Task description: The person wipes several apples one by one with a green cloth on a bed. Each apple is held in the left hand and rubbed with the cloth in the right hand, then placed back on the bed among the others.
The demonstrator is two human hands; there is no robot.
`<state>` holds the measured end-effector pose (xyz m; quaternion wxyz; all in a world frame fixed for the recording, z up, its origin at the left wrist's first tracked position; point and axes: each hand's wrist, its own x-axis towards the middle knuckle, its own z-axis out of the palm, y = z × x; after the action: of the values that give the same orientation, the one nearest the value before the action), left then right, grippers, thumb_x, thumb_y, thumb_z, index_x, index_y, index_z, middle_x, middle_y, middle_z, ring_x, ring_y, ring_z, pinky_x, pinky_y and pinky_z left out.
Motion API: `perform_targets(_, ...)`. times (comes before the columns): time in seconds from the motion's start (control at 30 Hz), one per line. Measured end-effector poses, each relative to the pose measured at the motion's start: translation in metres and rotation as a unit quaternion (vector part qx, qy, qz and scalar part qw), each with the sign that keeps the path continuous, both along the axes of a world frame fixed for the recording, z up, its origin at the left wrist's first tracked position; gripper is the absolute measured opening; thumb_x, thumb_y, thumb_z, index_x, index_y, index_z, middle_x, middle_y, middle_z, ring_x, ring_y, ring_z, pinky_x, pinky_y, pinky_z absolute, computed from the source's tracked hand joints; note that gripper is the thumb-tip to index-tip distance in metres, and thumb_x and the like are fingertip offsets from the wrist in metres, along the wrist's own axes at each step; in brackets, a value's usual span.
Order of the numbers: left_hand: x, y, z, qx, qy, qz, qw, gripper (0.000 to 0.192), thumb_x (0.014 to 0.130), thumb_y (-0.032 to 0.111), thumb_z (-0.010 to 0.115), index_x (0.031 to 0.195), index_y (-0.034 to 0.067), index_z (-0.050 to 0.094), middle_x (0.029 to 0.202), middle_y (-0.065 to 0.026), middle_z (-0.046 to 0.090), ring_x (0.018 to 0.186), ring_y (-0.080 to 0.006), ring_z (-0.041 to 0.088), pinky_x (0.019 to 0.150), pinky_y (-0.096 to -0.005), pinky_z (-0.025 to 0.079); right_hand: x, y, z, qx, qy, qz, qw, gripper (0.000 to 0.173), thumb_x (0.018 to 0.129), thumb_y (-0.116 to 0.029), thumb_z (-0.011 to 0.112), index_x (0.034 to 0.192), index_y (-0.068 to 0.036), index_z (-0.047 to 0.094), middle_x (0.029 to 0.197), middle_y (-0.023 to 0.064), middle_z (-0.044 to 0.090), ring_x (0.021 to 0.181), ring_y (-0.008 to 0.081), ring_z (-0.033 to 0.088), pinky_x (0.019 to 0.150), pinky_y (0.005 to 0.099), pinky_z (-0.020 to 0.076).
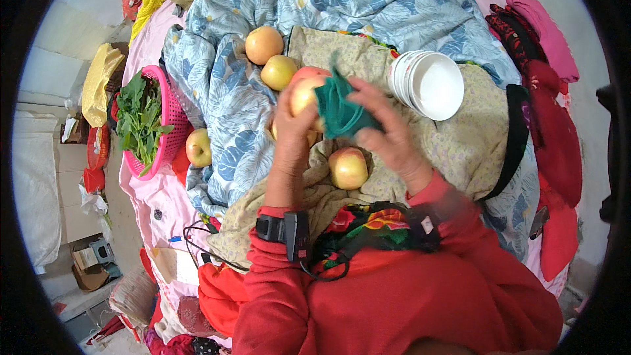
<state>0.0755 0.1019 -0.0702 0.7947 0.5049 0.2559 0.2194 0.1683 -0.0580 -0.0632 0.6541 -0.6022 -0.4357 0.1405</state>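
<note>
My left hand [292,123] is closed around a pale yellow-red apple [302,96], with a redder apple [310,73] just behind it. A dark green cloth [342,108], blurred by motion, is in my right hand [392,133] and touches or nearly touches the held apple. Below my hands one apple [348,168] lies on the beige floral cloth [458,143]. Partly hidden behind my left hand are yellowish fruits. Two more apples, one orange-pink [264,45] and one yellow [279,72], lie up and to the left. A tilted stack of white bowls [436,86] stands at the right.
At the left, a pink plastic basket [172,123] holds leafy greens [138,118], with an apple [198,148] beside it. A rumpled blue leaf-patterned quilt [236,123] lies under the cloth. A black cable [217,251] runs near my left wrist. Red clothing [557,158] lies at the right edge.
</note>
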Motion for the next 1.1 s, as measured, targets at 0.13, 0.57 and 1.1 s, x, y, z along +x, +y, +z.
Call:
perform_targets(0.13, 0.005, -0.036, 0.011, -0.076, -0.069, -0.09, 0.991, 0.054, 0.079, 0.01, 0.062, 0.13, 0.002, 0.044, 0.122, -0.0089, 0.052, 0.11, -0.0167, 0.052, 0.094, -0.0285, 0.044, -0.002, -0.005, 0.003, 0.005, -0.038, -0.023, 0.999, 0.047, 0.086, -0.028, 0.063, 0.126, -0.005, 0.052, 0.137, 0.018, 0.042, 0.127, 0.0299, 0.04, 0.108, 0.0405, 0.0273)
perform_targets(0.57, -0.015, -0.047, 0.021, -0.078, -0.152, -0.149, 0.974, 0.085, 0.067, 0.037, 0.077, 0.133, 0.001, 0.039, 0.124, -0.0148, 0.052, 0.113, -0.0268, 0.054, 0.097, -0.0392, 0.044, -0.014, 0.002, -0.016, 0.124, 0.4, 0.044, 0.907, 0.034, 0.097, -0.033, 0.046, 0.121, -0.01, 0.052, 0.111, 0.004, 0.058, 0.101, 0.014, 0.057, 0.086, 0.0301, 0.0476)
perform_targets(1.1, 0.143, 0.01, -0.024, 0.295, 0.101, -0.055, 0.949, 0.07, 0.061, 0.026, 0.08, 0.117, -0.006, 0.053, 0.108, -0.0199, 0.059, 0.094, -0.0256, 0.062, 0.078, -0.0366, 0.053, 0.001, -0.001, -0.019, 0.084, 0.497, -0.111, 0.856, 0.036, 0.098, -0.026, 0.042, 0.119, -0.002, 0.058, 0.106, 0.0064, 0.063, 0.094, 0.0148, 0.061, 0.082, 0.0298, 0.0505)
